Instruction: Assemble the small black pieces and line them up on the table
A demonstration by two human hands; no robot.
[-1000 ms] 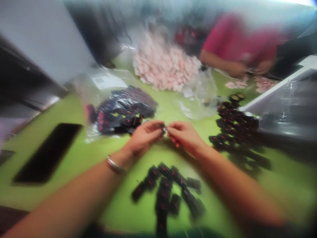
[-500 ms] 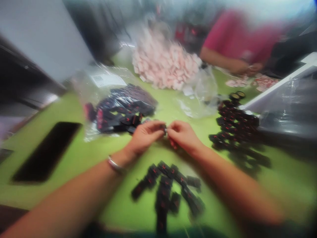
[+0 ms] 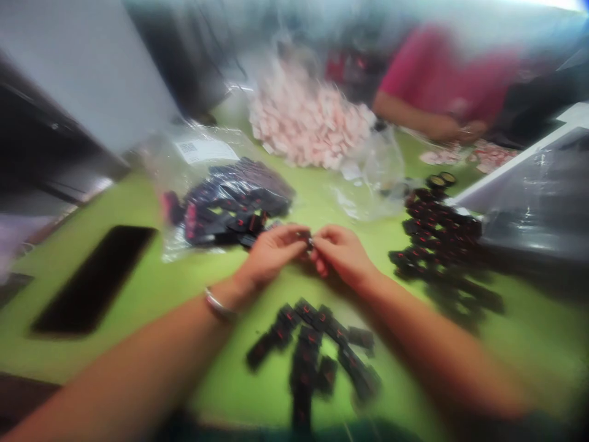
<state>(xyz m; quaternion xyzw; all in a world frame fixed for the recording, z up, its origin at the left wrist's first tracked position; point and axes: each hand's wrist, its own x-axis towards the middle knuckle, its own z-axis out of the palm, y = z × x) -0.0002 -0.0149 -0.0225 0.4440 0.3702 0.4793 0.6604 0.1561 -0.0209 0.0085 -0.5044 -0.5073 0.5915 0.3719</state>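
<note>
Above the middle of the green table, my left hand (image 3: 276, 250) and my right hand (image 3: 341, 253) meet at the fingertips. Pinched between them is a small dark piece (image 3: 310, 240), mostly covered by the fingers and too small to name. Both hands are closed on it. Nearer to me lies a loose group of small black square parts with red marks (image 3: 307, 344). Just beyond my left hand, a clear plastic bag (image 3: 202, 153) holds many black parts (image 3: 239, 190), some spilling at its opening.
Right of my hands is a pile of black parts (image 3: 435, 227) beside a clear-wrapped box (image 3: 538, 196). A bag of pale pink pieces (image 3: 313, 123) stands at the back, near a person in a pink top (image 3: 442, 80). A dark flat rectangle (image 3: 94, 279) lies left.
The view has shifted slightly, so things at the left appear a little farther right. My hands keep the same pinch on the small piece, with only slight finger movement.
</note>
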